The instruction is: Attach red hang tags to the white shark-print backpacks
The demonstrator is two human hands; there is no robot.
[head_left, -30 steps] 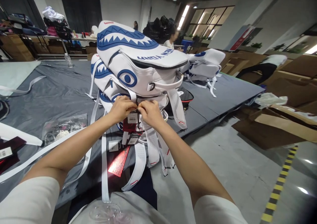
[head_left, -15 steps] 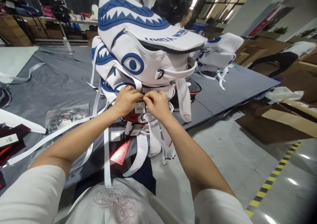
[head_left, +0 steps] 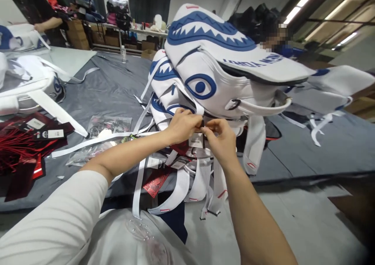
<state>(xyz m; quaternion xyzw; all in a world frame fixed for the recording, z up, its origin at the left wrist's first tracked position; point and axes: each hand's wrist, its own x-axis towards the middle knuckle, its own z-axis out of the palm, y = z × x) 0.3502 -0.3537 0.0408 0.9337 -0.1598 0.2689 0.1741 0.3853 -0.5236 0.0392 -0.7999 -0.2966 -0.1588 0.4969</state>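
In front of me stands a stack of white backpacks (head_left: 249, 95) with blue shark teeth and eye designs. My left hand (head_left: 185, 126) is closed in a pinch low on the stack's near side. Facing it, my right hand (head_left: 220, 140) pinches at the same spot, the fingertips of both almost touching. A hang tag (head_left: 196, 140) with a white barcode label hangs just under the fingers; its attachment is too small to make out. Below dangle a red tag (head_left: 157, 182), further barcode tags and white shoulder straps (head_left: 202, 181).
At left lie a pile of dark red tags (head_left: 20, 144) with strings and another white backpack (head_left: 26, 89). A clear plastic bag (head_left: 109, 126) rests beside the stack. A water bottle (head_left: 123, 54) stands farther back. More white bags (head_left: 325, 89) are at right. A person (head_left: 38, 13) works at the far left.
My view has turned left, so the stack and my hands appear farther right, and the red tag pile and a co-worker came into view. Both hands keep pinching at the tag.
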